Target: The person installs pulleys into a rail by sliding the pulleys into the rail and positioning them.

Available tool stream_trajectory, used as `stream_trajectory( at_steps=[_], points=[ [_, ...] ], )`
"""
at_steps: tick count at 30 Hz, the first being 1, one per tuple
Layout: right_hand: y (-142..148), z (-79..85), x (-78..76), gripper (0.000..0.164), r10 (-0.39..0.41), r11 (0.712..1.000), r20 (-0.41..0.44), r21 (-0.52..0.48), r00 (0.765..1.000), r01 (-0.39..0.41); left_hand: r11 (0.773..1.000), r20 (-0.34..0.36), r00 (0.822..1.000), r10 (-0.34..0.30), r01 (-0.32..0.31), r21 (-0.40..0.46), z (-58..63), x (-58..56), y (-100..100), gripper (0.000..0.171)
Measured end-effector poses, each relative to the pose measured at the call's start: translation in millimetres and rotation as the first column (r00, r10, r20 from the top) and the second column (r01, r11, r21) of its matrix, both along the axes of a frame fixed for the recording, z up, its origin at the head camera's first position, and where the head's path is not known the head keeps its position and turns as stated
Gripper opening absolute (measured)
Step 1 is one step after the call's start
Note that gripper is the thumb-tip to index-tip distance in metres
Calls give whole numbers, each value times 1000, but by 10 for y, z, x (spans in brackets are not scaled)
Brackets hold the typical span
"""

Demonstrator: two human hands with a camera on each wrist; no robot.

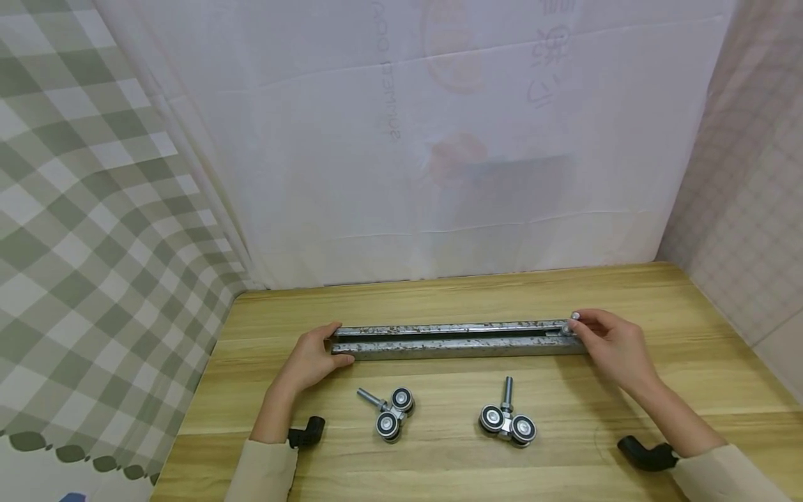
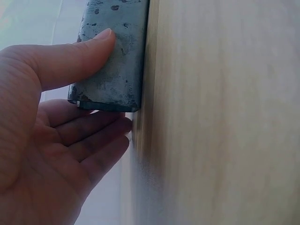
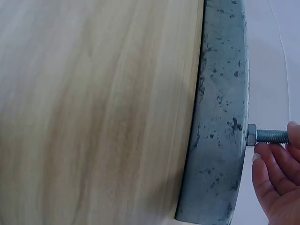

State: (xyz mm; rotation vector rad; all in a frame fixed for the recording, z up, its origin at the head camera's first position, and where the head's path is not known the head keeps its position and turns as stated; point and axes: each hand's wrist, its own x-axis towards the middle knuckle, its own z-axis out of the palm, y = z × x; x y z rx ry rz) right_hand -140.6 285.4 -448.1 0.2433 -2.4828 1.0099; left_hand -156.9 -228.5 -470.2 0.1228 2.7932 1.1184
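Observation:
A long metal channel rail (image 1: 452,344) with a slot along its top and dark specks lies across the wooden table. My left hand (image 1: 316,354) holds its left end, thumb on the near side and fingers at the far side; the left wrist view shows the thumb (image 2: 101,44) pressed flat on the rail's face. Near the right end, a threaded bolt (image 3: 272,136) with a hex nut (image 3: 251,135) stands up out of the slot. My right hand (image 1: 617,347) pinches this bolt between thumb and fingers. Whatever the bolt is fixed to inside the rail is mostly hidden.
Two roller trolleys lie in front of the rail: one (image 1: 390,415) left of the middle, another (image 1: 507,420) further right, each with wheels and a threaded bolt. Black wrist-camera mounts (image 1: 307,432) show at both wrists. A white sheet (image 1: 439,139) hangs behind the table (image 1: 439,467), with checked cloth (image 1: 94,209) at left.

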Motion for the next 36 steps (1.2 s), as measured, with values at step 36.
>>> stream_trajectory(
  at_steps=[36],
  points=[
    [-285,-2,-59,15,83,997,3,-1,997,-83,1000,-14,1000,-8,8,-4,-40,-8,-16,80]
  ],
)
